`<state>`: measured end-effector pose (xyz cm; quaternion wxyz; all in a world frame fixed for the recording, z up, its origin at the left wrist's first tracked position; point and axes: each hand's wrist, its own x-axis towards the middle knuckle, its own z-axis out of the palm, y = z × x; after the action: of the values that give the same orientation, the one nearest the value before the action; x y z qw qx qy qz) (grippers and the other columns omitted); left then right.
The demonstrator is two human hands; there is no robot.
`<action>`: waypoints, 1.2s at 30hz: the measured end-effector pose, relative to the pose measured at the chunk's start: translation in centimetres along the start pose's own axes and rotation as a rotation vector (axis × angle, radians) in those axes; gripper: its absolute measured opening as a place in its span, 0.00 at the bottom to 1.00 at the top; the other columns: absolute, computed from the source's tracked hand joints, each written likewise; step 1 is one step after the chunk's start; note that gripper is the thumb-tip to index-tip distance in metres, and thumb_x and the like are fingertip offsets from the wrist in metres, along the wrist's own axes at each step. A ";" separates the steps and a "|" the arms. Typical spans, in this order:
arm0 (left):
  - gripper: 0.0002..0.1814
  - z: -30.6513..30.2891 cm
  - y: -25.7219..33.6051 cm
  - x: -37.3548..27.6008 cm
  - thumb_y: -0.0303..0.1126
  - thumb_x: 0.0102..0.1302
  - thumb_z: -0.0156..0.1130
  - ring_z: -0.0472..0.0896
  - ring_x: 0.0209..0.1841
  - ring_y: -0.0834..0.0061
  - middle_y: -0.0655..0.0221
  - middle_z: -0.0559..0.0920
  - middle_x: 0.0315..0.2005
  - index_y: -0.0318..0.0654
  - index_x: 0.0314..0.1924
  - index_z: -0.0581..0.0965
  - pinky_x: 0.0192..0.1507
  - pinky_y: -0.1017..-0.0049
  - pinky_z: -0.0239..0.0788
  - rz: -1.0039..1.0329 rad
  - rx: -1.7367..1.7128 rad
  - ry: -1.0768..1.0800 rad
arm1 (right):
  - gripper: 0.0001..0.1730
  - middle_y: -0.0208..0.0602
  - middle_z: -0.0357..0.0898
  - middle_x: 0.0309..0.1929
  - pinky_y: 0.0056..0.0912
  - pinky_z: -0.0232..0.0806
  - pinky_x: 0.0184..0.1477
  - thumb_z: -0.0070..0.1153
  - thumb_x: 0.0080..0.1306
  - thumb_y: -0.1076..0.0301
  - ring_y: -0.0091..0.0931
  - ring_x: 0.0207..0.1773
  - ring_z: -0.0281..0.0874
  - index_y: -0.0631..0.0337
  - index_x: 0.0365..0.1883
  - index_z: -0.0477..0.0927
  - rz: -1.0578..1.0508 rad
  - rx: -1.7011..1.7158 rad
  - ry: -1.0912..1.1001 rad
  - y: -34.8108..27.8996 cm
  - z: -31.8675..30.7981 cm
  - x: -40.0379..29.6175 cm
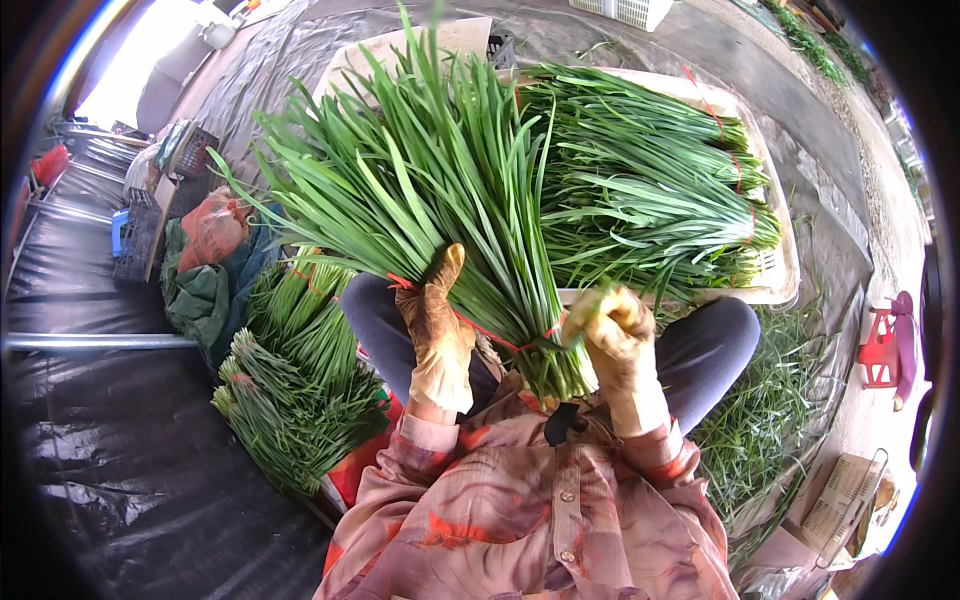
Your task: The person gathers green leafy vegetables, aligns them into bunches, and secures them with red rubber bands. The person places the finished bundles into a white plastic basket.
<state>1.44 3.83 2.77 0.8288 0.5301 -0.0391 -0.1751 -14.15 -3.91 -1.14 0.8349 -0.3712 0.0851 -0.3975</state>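
A large bundle of garlic chives (450,195) lies in my lap, its leaves fanning away from me and its cut stems towards my body. A red tie (501,342) crosses the bundle near the stem end, with a loose end by my left thumb. My left hand (439,322), in a soiled pale glove, grips the bundle's left side, its fingers hidden beneath. At the stems' right side, my gloved right hand (616,341) is curled closed and blurred by motion. Bits of green leaf show at its fingers.
Tied chive bundles (660,180) fill a white plastic crate (780,225) ahead to the right. More bundles (300,397) are heaped at my left. Loose leaf trimmings (765,412) cover the ground right of my knee. A red stool (877,349) and black plastic sheeting (135,450) lie farther out.
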 end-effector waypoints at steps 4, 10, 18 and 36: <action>0.14 -0.9 -0.6 1.1 0.28 0.61 0.70 0.85 0.44 0.73 0.65 0.86 0.43 0.37 0.47 0.82 0.48 0.71 0.79 -0.147 -0.015 0.044 | 0.13 0.37 0.76 0.25 0.34 0.72 0.30 0.69 0.62 0.64 0.30 0.26 0.76 0.63 0.31 0.77 0.029 0.170 -0.070 -1.4 -2.0 -4.2; 0.18 -1.2 -3.4 1.8 0.33 0.61 0.70 0.84 0.45 0.70 0.66 0.85 0.44 0.36 0.51 0.80 0.49 0.67 0.79 -0.410 -0.136 -0.091 | 0.15 0.32 0.74 0.22 0.32 0.68 0.26 0.66 0.62 0.62 0.28 0.24 0.74 0.61 0.25 0.75 -0.001 0.374 0.129 -3.7 -0.5 -7.6; 0.17 -1.3 -2.3 2.7 0.23 0.55 0.73 0.84 0.39 0.73 0.67 0.85 0.41 0.37 0.46 0.82 0.46 0.70 0.79 -0.194 -0.113 -0.065 | 0.20 0.36 0.82 0.34 0.33 0.74 0.41 0.72 0.53 0.66 0.31 0.38 0.83 0.62 0.42 0.81 0.633 -1.502 -0.481 -10.0 -4.2 -8.6; 0.20 -0.9 -2.1 -0.2 0.18 0.56 0.71 0.85 0.40 0.73 0.68 0.86 0.38 0.37 0.49 0.80 0.47 0.72 0.80 -0.118 -0.092 -0.179 | 0.13 0.38 0.81 0.38 0.32 0.74 0.39 0.69 0.56 0.69 0.33 0.35 0.83 0.57 0.40 0.84 -0.234 -1.198 0.018 -1.0 4.2 5.0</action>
<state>0.99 3.82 0.52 0.8338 0.4750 -0.0735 -0.2717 -9.55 -5.60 3.27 0.4310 -0.7797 0.2596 -0.3728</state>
